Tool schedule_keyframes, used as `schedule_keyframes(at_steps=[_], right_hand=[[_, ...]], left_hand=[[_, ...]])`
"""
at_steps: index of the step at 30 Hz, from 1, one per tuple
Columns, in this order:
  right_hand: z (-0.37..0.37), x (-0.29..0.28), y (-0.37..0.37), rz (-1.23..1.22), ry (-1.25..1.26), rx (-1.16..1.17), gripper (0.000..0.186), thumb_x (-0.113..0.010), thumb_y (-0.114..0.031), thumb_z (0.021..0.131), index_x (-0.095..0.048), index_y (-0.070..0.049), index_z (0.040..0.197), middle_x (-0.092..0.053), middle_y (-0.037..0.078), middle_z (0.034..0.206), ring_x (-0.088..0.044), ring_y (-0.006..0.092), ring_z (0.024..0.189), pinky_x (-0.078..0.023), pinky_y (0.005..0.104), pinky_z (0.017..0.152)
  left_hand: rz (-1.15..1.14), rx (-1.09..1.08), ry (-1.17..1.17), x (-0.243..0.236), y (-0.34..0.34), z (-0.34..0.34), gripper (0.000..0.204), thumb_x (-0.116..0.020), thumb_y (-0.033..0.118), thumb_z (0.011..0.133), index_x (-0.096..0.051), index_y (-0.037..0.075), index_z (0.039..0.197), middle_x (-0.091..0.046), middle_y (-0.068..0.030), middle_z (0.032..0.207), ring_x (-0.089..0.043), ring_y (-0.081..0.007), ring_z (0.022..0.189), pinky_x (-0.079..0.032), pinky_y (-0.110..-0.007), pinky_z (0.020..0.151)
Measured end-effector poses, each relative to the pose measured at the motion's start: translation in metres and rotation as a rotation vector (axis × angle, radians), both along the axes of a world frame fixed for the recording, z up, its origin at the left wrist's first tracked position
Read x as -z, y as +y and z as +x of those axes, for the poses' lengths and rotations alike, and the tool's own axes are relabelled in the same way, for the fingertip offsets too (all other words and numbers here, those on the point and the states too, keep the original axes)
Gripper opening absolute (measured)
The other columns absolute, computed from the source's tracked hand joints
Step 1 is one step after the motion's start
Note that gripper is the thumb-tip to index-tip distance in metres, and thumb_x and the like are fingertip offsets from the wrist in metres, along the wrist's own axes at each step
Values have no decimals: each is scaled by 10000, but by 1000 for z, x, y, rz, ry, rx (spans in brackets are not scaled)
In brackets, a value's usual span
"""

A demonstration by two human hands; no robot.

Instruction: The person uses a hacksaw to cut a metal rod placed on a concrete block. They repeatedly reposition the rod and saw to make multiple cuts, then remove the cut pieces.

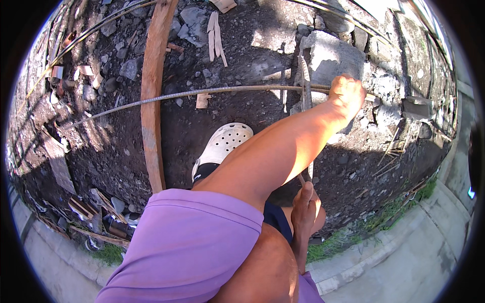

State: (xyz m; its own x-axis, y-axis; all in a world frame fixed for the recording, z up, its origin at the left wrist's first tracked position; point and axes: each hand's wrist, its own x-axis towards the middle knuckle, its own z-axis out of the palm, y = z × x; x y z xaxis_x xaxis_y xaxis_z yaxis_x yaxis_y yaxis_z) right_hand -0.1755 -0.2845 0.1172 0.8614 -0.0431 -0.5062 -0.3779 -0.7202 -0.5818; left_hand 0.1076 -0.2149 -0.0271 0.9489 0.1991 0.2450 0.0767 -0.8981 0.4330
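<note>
My left arm reaches across to the upper right, where my left hand [347, 98] is closed round a long ribbed steel rod [217, 91] near its right end. The rod runs left in a gentle curve and crosses over a reddish wooden beam [151, 76]. Lower down, my right hand [305, 208] is closed on the near end of a long, narrow grey bar-like tool [306, 83]. This tool points away from me and crosses the rod just left of my left hand. Its exact kind I cannot make out, and my left forearm hides its middle.
A grey concrete block [331, 55] lies beyond the crossing. My white clog [228, 143] stands on dark, stony soil right of the beam. Wood scraps [98, 207] lie at left, more rods [113, 17] at the far side. A concrete kerb [364, 257] curves along the near side.
</note>
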Motion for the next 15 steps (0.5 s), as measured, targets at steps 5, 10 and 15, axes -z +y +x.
schedule_keyframes(at_steps=[5,10,15], right_hand=[[31,20,14,34,12,6,656,-446,-555,1112,-603,18,833,-430,8,622,-375,107,619,-317,340,547],[41,28,20,34,-23,-5,645,-452,-556,1110,-604,13,847,-432,7,651,-377,110,655,-327,339,572],[2,-7,3,7,-5,-27,659,-438,-555,1114,-656,24,889,-417,-8,639,-367,104,608,-315,330,527]], left_hand=[[-6,32,135,-9,2,4,75,-681,244,741,-661,211,677,-546,28,700,-587,-192,740,-395,-414,650],[-9,-11,-51,-27,14,-11,87,-673,240,734,-634,221,658,-541,30,675,-581,-188,689,-385,-411,617],[-175,31,95,-35,22,-9,113,-671,247,733,-603,238,644,-520,28,648,-572,-185,671,-381,-397,605]])
